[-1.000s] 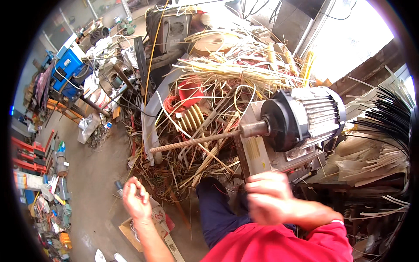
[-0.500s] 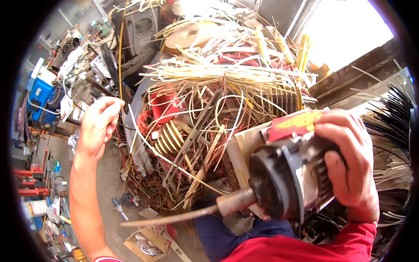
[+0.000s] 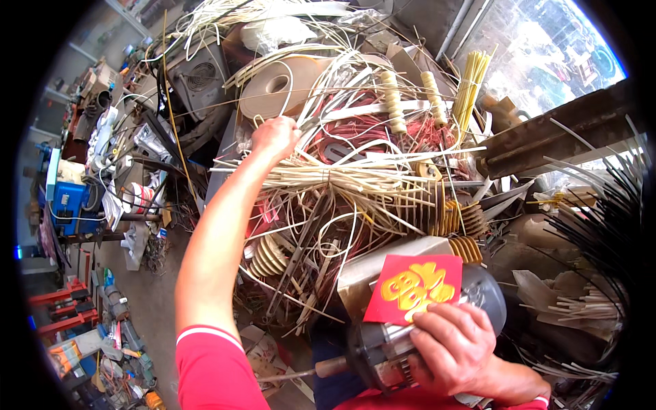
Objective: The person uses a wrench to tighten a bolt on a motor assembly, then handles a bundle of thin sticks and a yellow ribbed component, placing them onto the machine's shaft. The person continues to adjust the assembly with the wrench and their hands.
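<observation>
Strip clutter around left hand

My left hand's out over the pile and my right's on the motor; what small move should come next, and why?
I'd probably bring the left hand slowly toward the motor: only the right hand is on it, while the left reaches over loose pale strips beside the tan roll. Whether it grips anything is hidden.

Motor, black-ended with a partly silvery body, near-horizontal at lower centre; its metal shaft, extended by a thin rod, points left.
</observation>
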Demonstrator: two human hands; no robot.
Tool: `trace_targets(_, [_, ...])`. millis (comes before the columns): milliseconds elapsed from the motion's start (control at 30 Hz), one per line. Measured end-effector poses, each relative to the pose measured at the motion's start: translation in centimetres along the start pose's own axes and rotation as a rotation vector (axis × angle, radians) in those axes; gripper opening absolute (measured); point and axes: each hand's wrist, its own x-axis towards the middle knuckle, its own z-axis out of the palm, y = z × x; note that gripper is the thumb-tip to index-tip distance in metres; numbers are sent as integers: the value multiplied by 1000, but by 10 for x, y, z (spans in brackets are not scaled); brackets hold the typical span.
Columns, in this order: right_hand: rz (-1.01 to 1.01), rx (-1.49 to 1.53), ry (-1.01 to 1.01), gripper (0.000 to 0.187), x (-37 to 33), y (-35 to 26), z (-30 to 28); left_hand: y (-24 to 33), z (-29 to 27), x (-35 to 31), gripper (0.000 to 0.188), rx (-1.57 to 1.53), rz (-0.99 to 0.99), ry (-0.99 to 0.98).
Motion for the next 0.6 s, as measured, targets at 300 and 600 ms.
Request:
trace_targets(300, [108,113,36,27,2,2,-9,-13,24,26,25,399,-140,-270])
trace_targets(600, [40,27,27,30,-1,4,-1,-5,-46,12,15,622,152,229])
